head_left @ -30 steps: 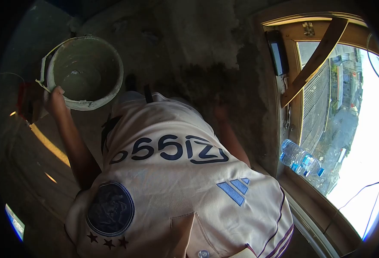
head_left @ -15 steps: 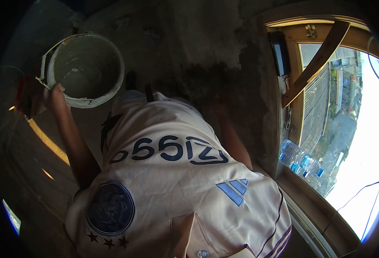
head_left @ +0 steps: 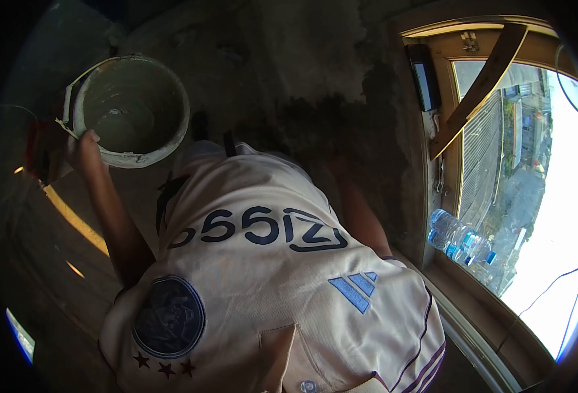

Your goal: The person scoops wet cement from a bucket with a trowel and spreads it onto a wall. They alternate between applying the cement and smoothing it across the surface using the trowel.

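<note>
My left hand is closed on the near left rim of a round, grey-smeared bucket, thumb over the edge. The bucket tilts so that I look into it; a small pale patch shows at its bottom. Its wire handle hangs along the left side of the rim. Past the hem of my shirt, my right hand is low in dark shadow near the stained floor; its fingers cannot be made out, nor whether it holds anything.
To the right, a wooden window frame has a slanted board across it. A phone-like dark object lies on the frame. Plastic water bottles stand at the window. A yellowish strip runs along the left.
The view has shifted slightly, so the bucket appears a little lower and the window slightly left. My left hand keeps its hold on the rim.
</note>
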### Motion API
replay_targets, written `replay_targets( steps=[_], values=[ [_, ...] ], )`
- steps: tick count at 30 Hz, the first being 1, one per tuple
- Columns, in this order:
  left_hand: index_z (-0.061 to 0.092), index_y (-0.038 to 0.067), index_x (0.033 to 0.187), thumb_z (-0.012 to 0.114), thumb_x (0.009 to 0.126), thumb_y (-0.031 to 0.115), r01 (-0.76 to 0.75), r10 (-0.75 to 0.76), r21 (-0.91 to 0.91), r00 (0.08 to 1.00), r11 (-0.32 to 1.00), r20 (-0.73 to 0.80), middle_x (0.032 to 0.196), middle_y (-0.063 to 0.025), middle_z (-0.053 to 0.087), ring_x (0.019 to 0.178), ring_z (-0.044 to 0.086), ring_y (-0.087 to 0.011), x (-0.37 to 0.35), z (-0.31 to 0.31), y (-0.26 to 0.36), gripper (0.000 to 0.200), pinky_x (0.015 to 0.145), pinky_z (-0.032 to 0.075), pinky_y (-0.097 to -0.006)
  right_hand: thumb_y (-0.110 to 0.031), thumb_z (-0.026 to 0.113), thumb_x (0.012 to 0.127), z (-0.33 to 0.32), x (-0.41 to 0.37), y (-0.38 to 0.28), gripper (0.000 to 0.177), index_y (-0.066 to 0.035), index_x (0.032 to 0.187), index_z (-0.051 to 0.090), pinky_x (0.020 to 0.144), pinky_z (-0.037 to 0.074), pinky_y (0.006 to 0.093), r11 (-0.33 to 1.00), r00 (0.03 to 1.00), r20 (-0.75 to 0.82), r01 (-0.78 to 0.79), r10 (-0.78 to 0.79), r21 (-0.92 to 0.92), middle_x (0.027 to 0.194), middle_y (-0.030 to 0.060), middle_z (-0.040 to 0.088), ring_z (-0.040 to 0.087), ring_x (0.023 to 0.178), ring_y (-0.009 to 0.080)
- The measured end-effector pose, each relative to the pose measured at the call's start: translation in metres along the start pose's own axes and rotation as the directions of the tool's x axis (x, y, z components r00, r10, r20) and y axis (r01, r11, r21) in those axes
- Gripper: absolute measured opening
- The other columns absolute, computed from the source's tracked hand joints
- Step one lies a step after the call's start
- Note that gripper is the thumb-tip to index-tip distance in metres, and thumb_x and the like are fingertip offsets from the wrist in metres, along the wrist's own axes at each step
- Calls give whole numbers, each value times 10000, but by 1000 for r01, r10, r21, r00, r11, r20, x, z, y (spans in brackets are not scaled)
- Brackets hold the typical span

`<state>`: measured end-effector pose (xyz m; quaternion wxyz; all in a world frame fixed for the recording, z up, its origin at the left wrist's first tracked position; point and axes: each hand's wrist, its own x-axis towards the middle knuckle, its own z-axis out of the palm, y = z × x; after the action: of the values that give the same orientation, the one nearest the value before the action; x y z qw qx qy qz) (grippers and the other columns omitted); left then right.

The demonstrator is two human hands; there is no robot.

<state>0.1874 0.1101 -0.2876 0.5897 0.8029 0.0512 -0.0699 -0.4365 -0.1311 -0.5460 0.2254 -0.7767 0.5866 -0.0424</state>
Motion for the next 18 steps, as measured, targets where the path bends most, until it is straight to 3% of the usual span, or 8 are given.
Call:
replay_targets(
  steps=[2,3,5,6,8,12,15,18],
  values=[
    [617,-56,949,540,569,-8,11,-12,49,1000,999,14,895,-72,603,786,566,-177,5,-3,-5,391,730,448,-278,-441,480,892,34,24,58,447,-61,1083,616,809,464,487,972,982,187,56,-13,-226,1021,202,632,582,981,399],
    [617,-56,949,540,569,-8,9,-9,48,1000,999,14,895,-72,603,786,566,-177,2,-1,-2,391,730,448,-278,-441,480,892,38,31,56,447,-61,1083,616,809,464,487,973,983,185,56,-14,-225,1021,202,632,582,981,399],
    [619,-57,938,538,571,-10,-46,46,22,999,999,0,881,-67,605,778,568,-177,-9,4,8,379,722,449,-278,-420,510,878,36,34,44,421,-58,1066,612,797,476,455,985,978,210,14,23,-174,989,174,643,610,894,360],
    [619,-57,938,538,571,-10,-46,46,18,999,999,4,881,-67,605,778,568,-177,-9,5,9,379,722,449,-278,-420,510,878,-8,40,31,421,-58,1066,612,797,476,455,984,978,205,12,25,-176,989,174,643,610,894,360],
    [621,-55,926,537,575,-9,-55,55,17,998,998,7,874,-63,605,777,568,-177,-9,3,7,364,728,445,-274,-407,530,871,-44,6,-67,384,-67,1009,642,778,484,459,985,984,-109,-125,138,117,930,175,656,619,855,366],
    [617,-41,888,598,569,100,-49,49,39,999,998,0,885,-91,575,810,546,-207,-10,2,7,349,776,438,-323,-400,496,878,-63,-9,-100,412,-61,1071,629,751,489,458,977,982,-101,-141,158,159,946,227,644,604,948,378],
    [613,-49,909,601,565,119,-41,41,92,999,995,1,912,-98,570,832,542,-210,-13,4,12,384,789,436,-322,-386,501,874,-53,-10,-92,386,-76,1062,634,756,491,466,968,988,16,-155,155,197,947,221,646,611,936,378],
    [616,-35,939,532,568,-5,3,-4,38,1000,999,26,885,-69,608,795,572,-185,5,-2,-5,382,749,443,-285,-394,502,869,-3,21,-42,389,-73,1047,632,763,494,472,950,982,81,186,-171,-249,946,207,647,616,915,380]
  ],
)
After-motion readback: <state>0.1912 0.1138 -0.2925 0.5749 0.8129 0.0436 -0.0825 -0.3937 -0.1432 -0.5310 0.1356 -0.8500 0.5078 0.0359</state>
